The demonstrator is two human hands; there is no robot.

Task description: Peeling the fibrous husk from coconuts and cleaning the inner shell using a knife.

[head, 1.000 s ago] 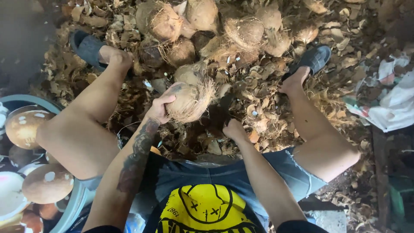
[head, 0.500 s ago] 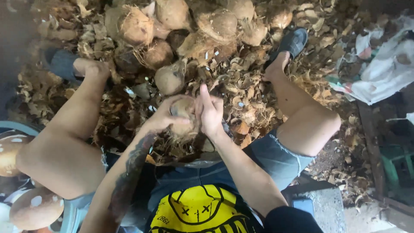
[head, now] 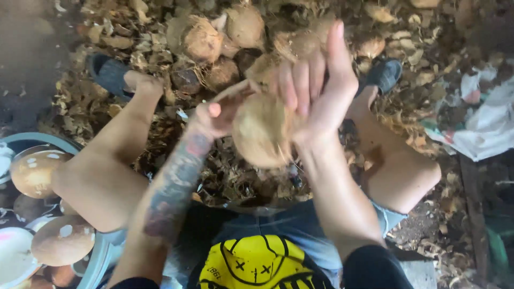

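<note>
Head view, one item in hand: a husked coconut (head: 262,136), pale brown and fibrous, raised in front of the chest between both hands, above the ground between the person's knees.

Left hand (head: 222,115): at the coconut's left flank, thumb up; its fingers lie behind the nut, so whether they are closed round it cannot be told.

Right hand (head: 316,91): palm against the coconut's upper right side, fingers (head: 300,80) extended and held loosely side by side, not curled.

Handling, as judged: hard, rigid shell, fairly heavy for its bulk; the hairy surface should give good friction. Round form may roll out of a one-sided hold, so opposing palms at its widest part look the safest purchase.

Surroundings: ground covered in dry husk scraps (head: 235,182); a heap of unhusked coconuts (head: 214,37) at the far side, between two dark slip-on shoes (head: 110,72). A blue basin (head: 96,262) of cleaned coconuts at the near left. White cloth (head: 487,126) at the right edge.
</note>
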